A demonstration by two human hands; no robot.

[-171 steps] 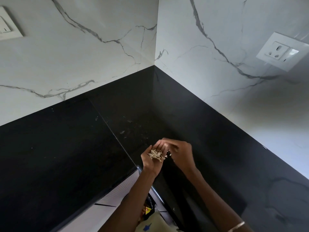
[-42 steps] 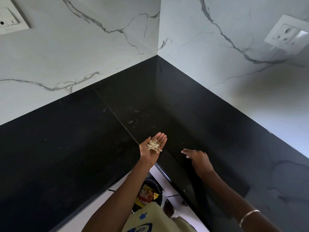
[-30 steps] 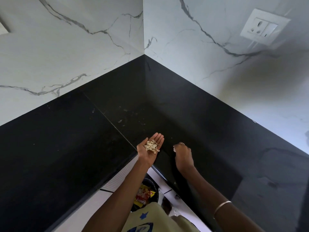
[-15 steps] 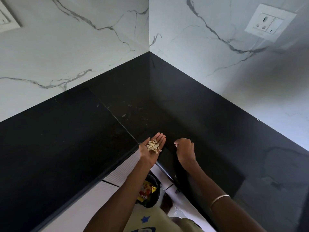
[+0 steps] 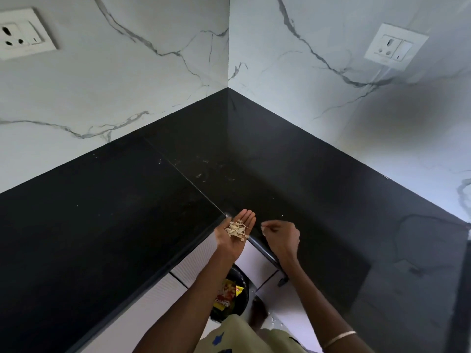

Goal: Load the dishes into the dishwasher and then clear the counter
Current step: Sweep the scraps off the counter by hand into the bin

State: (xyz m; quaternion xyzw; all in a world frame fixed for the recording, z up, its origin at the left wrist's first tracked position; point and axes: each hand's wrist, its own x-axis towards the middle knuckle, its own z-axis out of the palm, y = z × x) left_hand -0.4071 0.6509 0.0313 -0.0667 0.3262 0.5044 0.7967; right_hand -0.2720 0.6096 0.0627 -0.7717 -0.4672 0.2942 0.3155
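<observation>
Cupped flat and palm up, my left hand (image 5: 235,234) carries a small heap of pale, dry scraps (image 5: 237,229), fingers straight and together so nothing slides off. It hovers just over the near edge of the black counter (image 5: 102,225), at the inner corner where the two runs meet, which seems a sensible place to catch anything swept off the edge. Just right of it, my right hand (image 5: 281,235) has its fingers curled, fingertips (image 5: 265,226) drawn together low over the counter; I judge it is pinching up another tiny scrap, though the scrap itself is too small to make out. A few more pale flecks (image 5: 201,174) lie farther back on the counter, toward the marble wall corner. Below the counter edge, near my body, a dark bin (image 5: 233,294) holding a bright snack wrapper sits almost under my left wrist, probably where the heap will go.
</observation>
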